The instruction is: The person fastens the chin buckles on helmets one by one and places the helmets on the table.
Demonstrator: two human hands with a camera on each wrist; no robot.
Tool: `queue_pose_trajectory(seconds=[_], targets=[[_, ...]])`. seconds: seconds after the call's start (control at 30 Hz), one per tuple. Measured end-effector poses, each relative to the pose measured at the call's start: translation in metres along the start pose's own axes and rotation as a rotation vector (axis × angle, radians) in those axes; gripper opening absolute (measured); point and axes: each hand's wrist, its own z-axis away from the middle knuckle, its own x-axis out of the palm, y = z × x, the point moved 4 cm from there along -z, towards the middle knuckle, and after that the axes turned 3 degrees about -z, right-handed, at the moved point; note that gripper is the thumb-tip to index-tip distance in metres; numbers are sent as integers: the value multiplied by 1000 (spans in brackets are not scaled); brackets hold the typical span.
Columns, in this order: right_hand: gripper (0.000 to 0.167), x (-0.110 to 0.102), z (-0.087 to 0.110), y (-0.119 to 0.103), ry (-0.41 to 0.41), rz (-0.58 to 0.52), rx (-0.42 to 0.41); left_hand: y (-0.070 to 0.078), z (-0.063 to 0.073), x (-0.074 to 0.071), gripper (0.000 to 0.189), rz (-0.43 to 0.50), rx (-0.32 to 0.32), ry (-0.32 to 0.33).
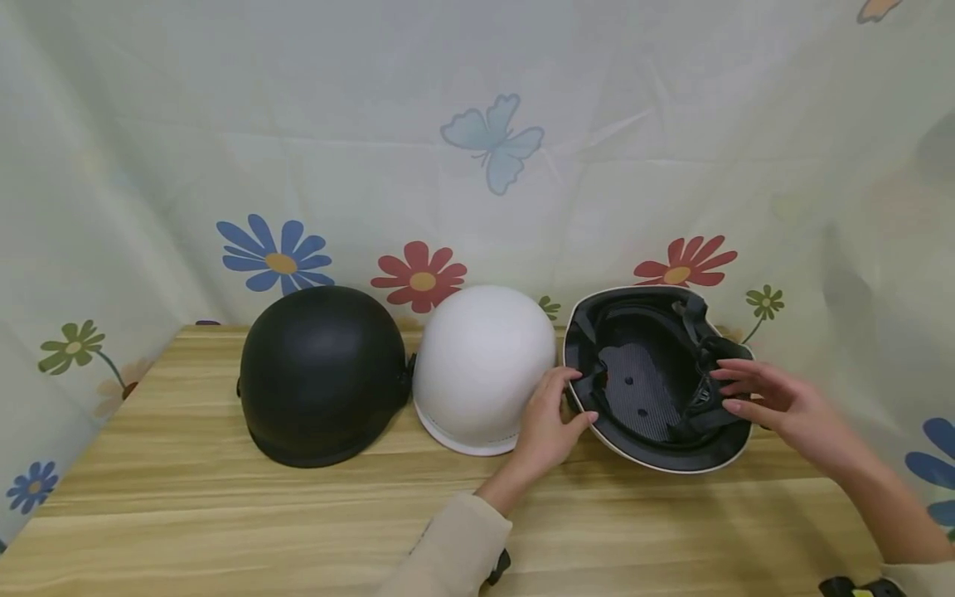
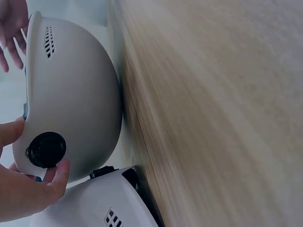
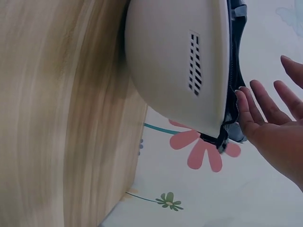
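Observation:
An upturned white helmet (image 1: 634, 390) lies on the table at the right, its black lining and straps facing up. My left hand (image 1: 548, 423) grips its left rim, thumb on the inner edge. In the left wrist view, those fingers (image 2: 59, 177) lie beside a round black knob (image 2: 46, 149) on the shell. My right hand (image 1: 791, 408) is at the helmet's right side, fingers spread and loosely bent over the straps. In the right wrist view, its fingertips (image 3: 241, 94) are right at the black edge strap (image 3: 232, 109).
A second white helmet (image 1: 481, 365) stands dome up just left of the upturned one. Left of that, a black helmet (image 1: 321, 373) also sits dome up. All are on a wood-grain table (image 1: 298, 531), in front of a flowered curtain (image 1: 358, 149).

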Motion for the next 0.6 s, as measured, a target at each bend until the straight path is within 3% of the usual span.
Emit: queue_pose_trajectory(seconds=[0.2,0.6], targets=[[43,6,2,3,-23,-3,-25,-1,1,0,46,-4,8,1],[40,14,5,14,-4,146,10,-2,0,2,48,-23,-4,-28]])
